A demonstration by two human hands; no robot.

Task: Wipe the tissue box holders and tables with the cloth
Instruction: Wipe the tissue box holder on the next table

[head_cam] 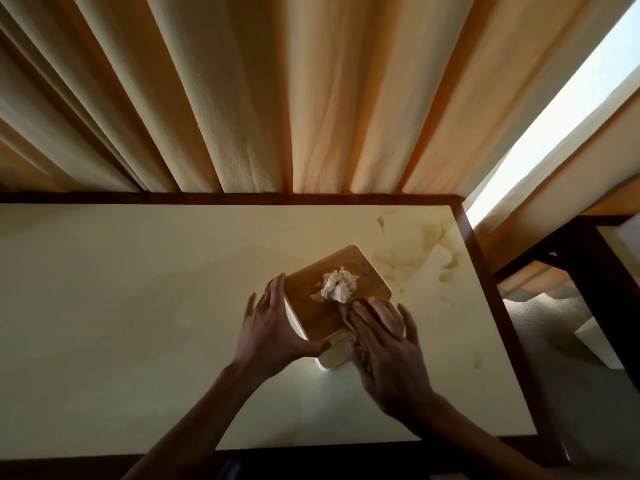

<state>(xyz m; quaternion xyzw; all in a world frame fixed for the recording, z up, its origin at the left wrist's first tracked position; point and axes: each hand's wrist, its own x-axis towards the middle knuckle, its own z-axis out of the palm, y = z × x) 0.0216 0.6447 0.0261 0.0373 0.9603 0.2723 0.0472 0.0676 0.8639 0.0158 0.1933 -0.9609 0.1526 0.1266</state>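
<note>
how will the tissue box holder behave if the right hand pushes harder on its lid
The tissue box holder looks rigid, with a wooden lid, so it should not flex. It may slide on the smooth table, though the left hand braces its side.

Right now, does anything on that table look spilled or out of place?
Yes. Brownish, irregular blotches mark the cream table near its far right corner, beyond the tissue box holder; whether stain, wetness or reflection, I cannot tell. The holder sits askew to the table edges.
</note>
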